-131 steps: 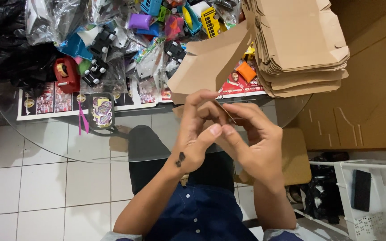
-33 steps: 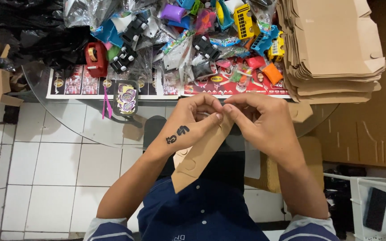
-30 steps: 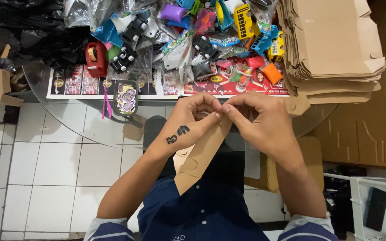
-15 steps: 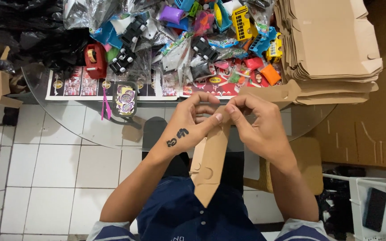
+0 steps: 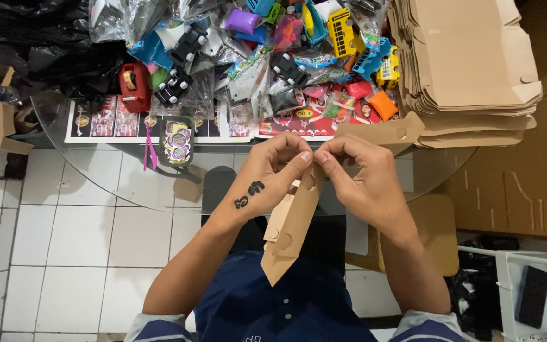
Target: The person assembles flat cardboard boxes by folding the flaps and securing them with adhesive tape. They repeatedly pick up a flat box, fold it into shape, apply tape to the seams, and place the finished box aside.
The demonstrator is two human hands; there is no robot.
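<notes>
Fingertips of the left hand and the right hand meet at the top edge of a brown cardboard blank, each thumb and forefinger pinched on a flap there. The blank hangs down from that grip toward the person's lap, in front of the dark blue shirt, its pointed lower end free. To fold it cleanly, I'd judge the pinch should stay close to the crease line, both hands pressing evenly so the flap bends along the score and not beside it; whether a tab is already tucked in I cannot tell, as the knuckles cover the spot. Both wrists are raised and bent inward, with the forearms angled up from the lap, just short of the glass tabletop with its heap of toys and stack of flat cardboard.
</notes>
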